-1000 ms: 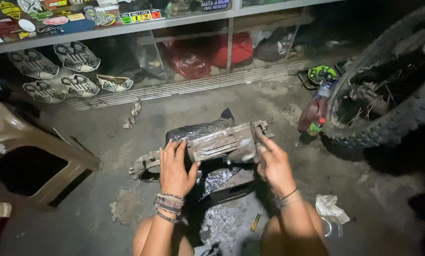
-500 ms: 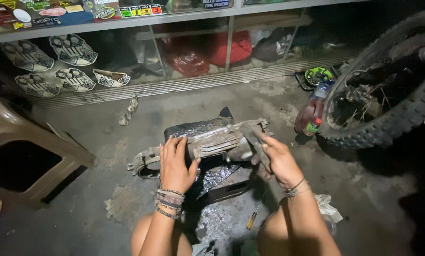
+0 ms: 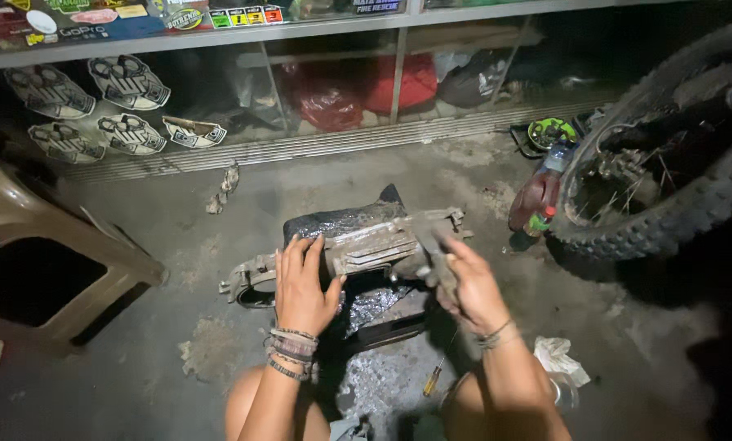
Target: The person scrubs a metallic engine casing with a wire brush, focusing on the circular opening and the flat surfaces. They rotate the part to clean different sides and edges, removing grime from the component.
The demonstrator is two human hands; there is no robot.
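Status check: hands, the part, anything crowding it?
Left hand flat on grimy metal engine part. Right hand grips its right end. Screwdriver and bottle nearby, apart.

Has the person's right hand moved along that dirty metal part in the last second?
Yes. The right hand has slid off the metal part's right end, down towards the person, away from the tyre. The left hand stays flat on it.

hands 2, on engine casing point(image 3: 358, 245) | casing 1 | tyre right of casing 1 | bottle 1 | stool left 1 | screwdriver 1
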